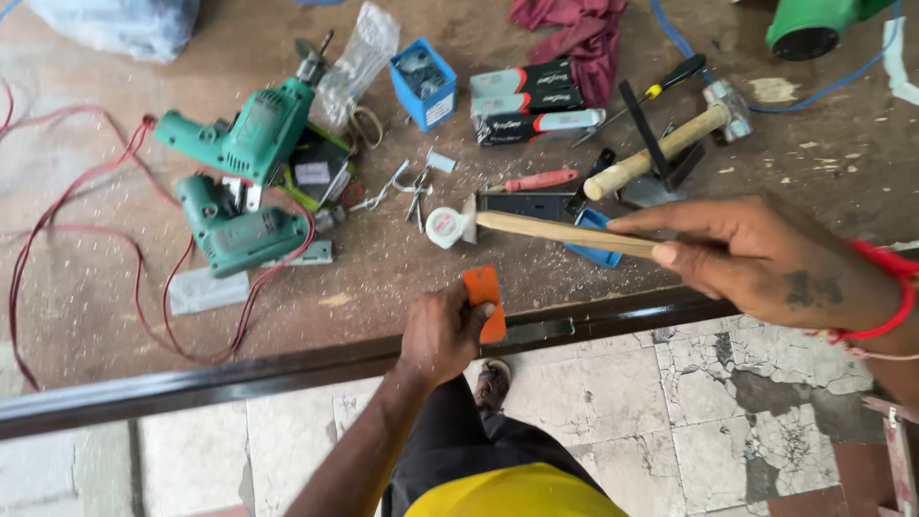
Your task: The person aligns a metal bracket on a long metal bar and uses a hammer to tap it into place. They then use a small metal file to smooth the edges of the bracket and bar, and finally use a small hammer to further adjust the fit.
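My left hand [438, 333] is closed around an orange tool handle [483, 292] and holds it upright against a dark long frame bar [239, 378] that runs across the view. My right hand [766, 257], with a red thread on its wrist, grips the end of a wooden-handled hammer [560, 233]. The hammer lies level, its small metal head [469, 218] above and just left of the orange handle, not touching it. What the orange handle's tip rests on is hidden by my left hand.
Two green power drills [239, 144] [235, 230] lie on the dusty floor among red wire [57, 206]. Nearby are a blue box of fasteners [421, 81], flat black and grey boxes [531, 101], a larger hammer [670, 144], screwdrivers, a white tape roll [443, 228] and a red cloth [574, 29].
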